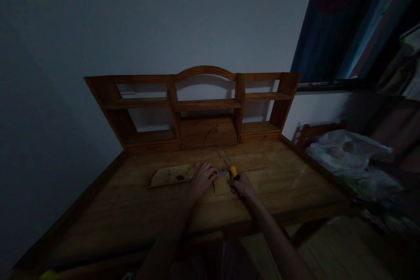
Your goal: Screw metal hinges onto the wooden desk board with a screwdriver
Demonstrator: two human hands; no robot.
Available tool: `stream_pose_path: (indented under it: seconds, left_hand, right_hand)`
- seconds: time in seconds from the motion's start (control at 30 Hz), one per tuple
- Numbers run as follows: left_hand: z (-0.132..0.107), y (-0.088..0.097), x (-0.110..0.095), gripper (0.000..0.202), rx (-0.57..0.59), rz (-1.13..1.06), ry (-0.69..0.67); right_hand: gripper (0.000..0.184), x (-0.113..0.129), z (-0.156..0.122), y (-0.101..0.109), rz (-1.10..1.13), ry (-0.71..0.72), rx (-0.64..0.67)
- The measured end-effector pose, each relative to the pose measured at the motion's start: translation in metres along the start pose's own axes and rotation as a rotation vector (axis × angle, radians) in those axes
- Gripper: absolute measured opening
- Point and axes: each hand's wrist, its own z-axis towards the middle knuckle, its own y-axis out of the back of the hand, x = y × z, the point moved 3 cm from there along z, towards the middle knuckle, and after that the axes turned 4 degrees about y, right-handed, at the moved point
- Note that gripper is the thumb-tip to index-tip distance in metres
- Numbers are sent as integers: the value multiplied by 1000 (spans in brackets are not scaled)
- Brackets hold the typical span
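My left hand [203, 178] rests on the right end of a flat wooden board [172, 174] lying on the wooden desk [131, 210], its fingers curled beside a small metal piece [222, 173]. My right hand [241, 185] is closed round the yellow and black handle of a screwdriver [232, 169], whose metal shaft points away toward the shelf. A second small wooden piece [222, 188] lies between my hands. The room is dim, so fine detail is lost.
A wooden shelf unit [203, 109] with open compartments stands along the desk's back edge against the wall. To the right are a chair back [316, 130], crumpled plastic bags [351, 153] and a dark curtain [354, 22]. Wooden floor shows below right.
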Motion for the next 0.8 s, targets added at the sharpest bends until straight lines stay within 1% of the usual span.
stream_pose_path:
  seconds: [0.3,0.37,0.43,0.53,0.6,0.67,0.73,0.8]
  left_hand:
    - [0,-4,4,6,6,-115,28]
    - [0,-5,5,6,10,-135,40]
    - [0,-5,6,6,12,-143,43]
    - [0,-4,6,6,11,-142,53]
    - [0,-3,5,6,12,-153,64]
    - [0,-2,4,5,18,-168,74]
    - [0,-2,4,6,20,-179,80]
    - [1,-2,5,8,13,-188,84]
  right_hand:
    - [23,-7,-10,4,7,126,-23]
    - [24,-7,-14,7,-31,198,-70]
    - [24,-5,-18,10,-72,292,-147]
    - [26,-3,-23,11,-39,382,-222]
    - [27,-4,-23,11,70,382,-233]
    - [28,-7,-21,11,215,347,-243]
    - [29,-13,-17,11,337,272,-230]
    - [31,-19,-13,10,389,184,-176]
